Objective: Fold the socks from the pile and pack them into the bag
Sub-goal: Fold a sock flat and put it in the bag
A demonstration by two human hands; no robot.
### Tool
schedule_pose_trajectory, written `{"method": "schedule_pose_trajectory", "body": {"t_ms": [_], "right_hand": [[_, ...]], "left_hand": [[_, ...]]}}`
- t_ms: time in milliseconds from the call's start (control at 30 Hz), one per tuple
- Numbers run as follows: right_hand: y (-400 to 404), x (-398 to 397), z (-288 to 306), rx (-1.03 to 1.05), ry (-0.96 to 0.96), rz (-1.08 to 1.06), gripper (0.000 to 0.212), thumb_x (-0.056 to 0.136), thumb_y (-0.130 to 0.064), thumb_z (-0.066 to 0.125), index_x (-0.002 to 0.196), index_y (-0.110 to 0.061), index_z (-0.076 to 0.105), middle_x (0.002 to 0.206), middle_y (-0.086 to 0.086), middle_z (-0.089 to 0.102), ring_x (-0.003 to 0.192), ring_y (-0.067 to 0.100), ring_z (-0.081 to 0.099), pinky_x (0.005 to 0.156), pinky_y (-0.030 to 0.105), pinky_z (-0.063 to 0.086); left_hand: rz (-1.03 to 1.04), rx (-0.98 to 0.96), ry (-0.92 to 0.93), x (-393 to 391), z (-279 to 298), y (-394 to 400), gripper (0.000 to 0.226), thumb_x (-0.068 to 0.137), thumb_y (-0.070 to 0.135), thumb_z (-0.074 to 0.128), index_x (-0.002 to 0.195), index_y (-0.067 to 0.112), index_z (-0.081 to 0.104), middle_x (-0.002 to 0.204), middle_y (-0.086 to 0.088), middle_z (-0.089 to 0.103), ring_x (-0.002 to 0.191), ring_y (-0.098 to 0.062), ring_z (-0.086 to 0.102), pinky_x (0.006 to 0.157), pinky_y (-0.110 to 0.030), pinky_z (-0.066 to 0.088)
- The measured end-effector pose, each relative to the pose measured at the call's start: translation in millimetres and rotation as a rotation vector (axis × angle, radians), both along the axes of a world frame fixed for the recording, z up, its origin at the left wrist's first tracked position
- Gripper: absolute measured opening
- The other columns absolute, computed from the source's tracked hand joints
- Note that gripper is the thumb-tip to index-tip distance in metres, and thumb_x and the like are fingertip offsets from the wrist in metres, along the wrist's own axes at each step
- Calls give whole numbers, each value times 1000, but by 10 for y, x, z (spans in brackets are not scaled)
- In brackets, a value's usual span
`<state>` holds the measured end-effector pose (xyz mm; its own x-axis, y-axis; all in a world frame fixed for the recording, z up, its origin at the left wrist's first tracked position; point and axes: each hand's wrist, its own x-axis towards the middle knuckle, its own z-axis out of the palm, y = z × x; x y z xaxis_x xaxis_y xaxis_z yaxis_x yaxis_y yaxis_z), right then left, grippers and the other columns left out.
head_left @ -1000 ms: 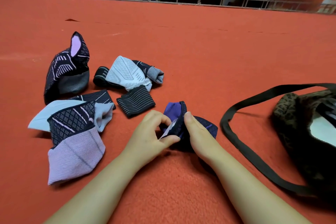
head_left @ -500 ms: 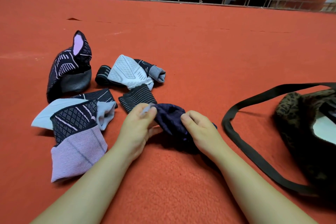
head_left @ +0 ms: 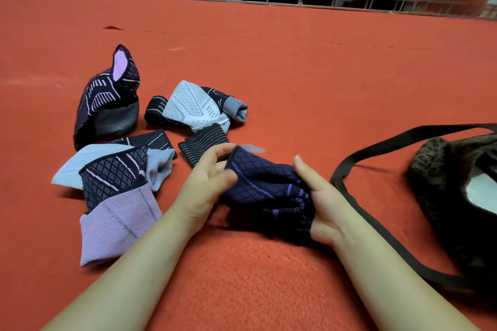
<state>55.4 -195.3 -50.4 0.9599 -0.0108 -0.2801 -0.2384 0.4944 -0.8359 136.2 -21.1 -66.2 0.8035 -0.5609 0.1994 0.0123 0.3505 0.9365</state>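
Left hand [head_left: 208,183] fingers pinch the navy sock [head_left: 265,185] cuff. Right hand [head_left: 324,201] fingers curl round its other end. Bag [head_left: 443,185] at 3 o'clock.

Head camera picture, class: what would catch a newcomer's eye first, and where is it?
Most striking is the dark navy sock with purple lines, held at centre between the left hand and right hand above the red carpet. To the left lies the pile of patterned socks, one standing up with a lilac lining. At the right edge sits the brown patterned bag with its black strap.
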Motion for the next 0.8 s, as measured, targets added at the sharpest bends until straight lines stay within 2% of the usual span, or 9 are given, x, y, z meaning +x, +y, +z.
{"method": "schedule_pose_trajectory", "body": {"t_ms": [133, 233, 367, 433, 500, 567, 633, 700, 800], "right_hand": [[-24, 9, 22, 96, 4, 167, 71, 43, -55, 87, 96, -9, 76, 101, 15, 72, 85, 36, 69, 72, 35, 57], [-34, -39, -4, 85, 29, 343, 65, 34, -39, 95, 91, -11, 77, 95, 14, 71, 80, 33, 69, 73, 44, 56], [-31, -138, -24, -65, 34, 538, 57, 49, -32, 91, 97, -7, 74, 96, 14, 71, 84, 24, 69, 80, 35, 56], [-55, -171, -32, -54, 80, 509, 60, 44, -36, 92, 93, -5, 75, 94, 15, 72, 84, 25, 70, 82, 34, 55], [-64, -171, -11, -11, 70, 401, 60, 41, -38, 92, 87, -4, 76, 90, 15, 73, 81, 26, 71, 78, 34, 57], [-64, -153, 20, 49, 33, 252, 46, 54, -40, 84, 79, -3, 77, 84, 15, 73, 75, 25, 72, 70, 32, 58], [-104, -115, 28, 100, 4, 128, 36, 65, -37, 70, 73, -2, 77, 79, 14, 73, 70, 24, 72, 64, 31, 59], [-118, -78, 33, 129, -32, 132, 47, 54, -39, 85, 81, -2, 76, 85, 15, 73, 75, 26, 72, 67, 34, 59], [-115, -47, -9, 117, -48, 186, 65, 36, -39, 95, 85, -2, 76, 88, 15, 73, 78, 26, 72, 69, 34, 59]], "left_hand": [[133, 100, -104, -56, 55, -51, 49, 77, 0, 66, 118, 20, 47, 81, 2, 72, 74, -8, 67, 64, -17, 51], [338, -7, -115, 5, 104, -22, 35, 93, -5, 45, 113, 23, 50, 66, 8, 68, 62, -1, 62, 59, -14, 49], [374, 37, -185, 17, 115, 23, 25, 96, 7, 46, 112, 26, 51, 53, 8, 60, 50, 1, 54, 51, -13, 45], [285, 63, -145, 33, 85, 59, 26, 88, 38, 61, 112, 28, 58, 64, 7, 65, 59, -2, 59, 59, -17, 50], [158, 20, -33, 79, 36, 102, 58, 65, 63, 72, 112, 31, 63, 83, 0, 69, 75, -11, 64, 74, -27, 54], [57, -35, 67, 98, 24, 96, 69, 62, 56, 78, 121, 27, 57, 91, -4, 71, 83, -15, 67, 79, -30, 55], [22, -20, 95, 65, 57, 35, 55, 79, 26, 66, 130, 18, 45, 78, 0, 72, 66, -6, 67, 63, -16, 53], [138, 65, 61, 57, 62, -9, 43, 88, 8, 52, 129, 14, 43, 66, 4, 69, 53, -3, 62, 52, -13, 48], [342, 56, 65, 131, 28, 10, 24, 95, 13, 50, 115, 24, 52, 81, 0, 68, 73, -13, 62, 69, -26, 50]]}}
